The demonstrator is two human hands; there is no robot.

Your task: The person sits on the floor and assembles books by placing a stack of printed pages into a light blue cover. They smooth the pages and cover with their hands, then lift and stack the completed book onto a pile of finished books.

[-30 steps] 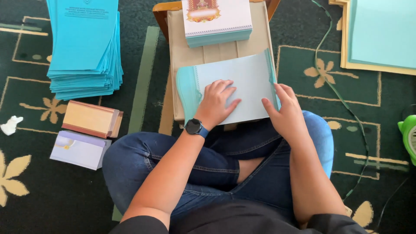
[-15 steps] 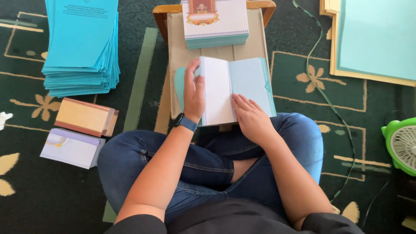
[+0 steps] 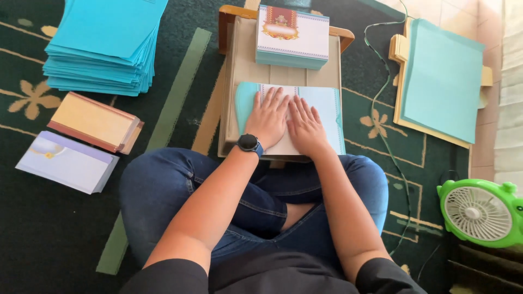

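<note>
Pressing flat: left hand [image 3: 268, 118] and right hand [image 3: 306, 125] side by side, fingers [image 3: 274, 99] spread, atop folded light-blue sheet [image 3: 327, 106] on small wooden worktop [image 3: 242, 65]; card stack [image 3: 292, 37] beyond.

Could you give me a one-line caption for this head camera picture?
Seated cross-legged, a person presses left hand and right hand flat on a folded card atop a small wooden table.
</note>
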